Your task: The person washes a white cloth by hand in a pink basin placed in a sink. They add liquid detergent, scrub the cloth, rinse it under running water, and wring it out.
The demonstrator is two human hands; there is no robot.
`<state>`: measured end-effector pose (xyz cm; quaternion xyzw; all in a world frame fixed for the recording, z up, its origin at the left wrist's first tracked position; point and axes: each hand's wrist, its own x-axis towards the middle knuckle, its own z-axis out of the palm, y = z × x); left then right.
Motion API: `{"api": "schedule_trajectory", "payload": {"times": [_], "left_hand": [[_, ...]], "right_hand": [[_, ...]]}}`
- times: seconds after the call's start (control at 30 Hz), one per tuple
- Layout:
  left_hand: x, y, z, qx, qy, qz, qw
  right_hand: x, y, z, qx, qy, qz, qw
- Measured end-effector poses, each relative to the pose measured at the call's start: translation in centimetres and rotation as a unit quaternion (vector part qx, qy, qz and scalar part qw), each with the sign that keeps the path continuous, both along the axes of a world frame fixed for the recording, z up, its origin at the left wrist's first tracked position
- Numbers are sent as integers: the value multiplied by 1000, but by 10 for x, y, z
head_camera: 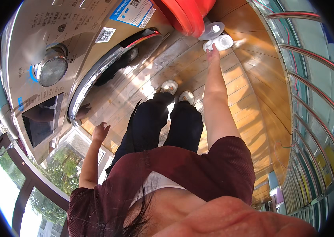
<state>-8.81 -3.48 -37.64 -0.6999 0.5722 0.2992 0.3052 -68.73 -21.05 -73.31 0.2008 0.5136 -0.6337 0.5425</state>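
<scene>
My right hand [213, 54] reaches far forward to a white plastic bottle [224, 42] on the wooden floor, its fingers touching the near side; whether they grip it is hard to tell. Just beyond stands a translucent plastic bottle [214, 29] with a white cap, close against a red plastic tub [184, 17]. My left hand [101, 131] hangs low at the left, fingers slightly bent and apart, with nothing in it. It is near the round door [81, 89] of a front-loading washing machine [81, 56], whose dark glass shows a reflection.
The machine's control knob [52, 69] and dark display panel [44, 114] face me at the left. A metal railing [315, 53] with glass behind it curves along the right side. Thin red and green wires [282, 145] lie near its base. Windows are at the lower left.
</scene>
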Motion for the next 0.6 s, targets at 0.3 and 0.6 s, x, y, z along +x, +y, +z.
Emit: {"api": "schedule_trajectory", "payload": {"times": [0.3,0.6], "left_hand": [[-11,73,94,17,78,151,985],[2,217,174,-93,170,354,915]], "right_hand": [[19,92,175,174,138,457,861],[109,218,479,69,158,982,76]]}}
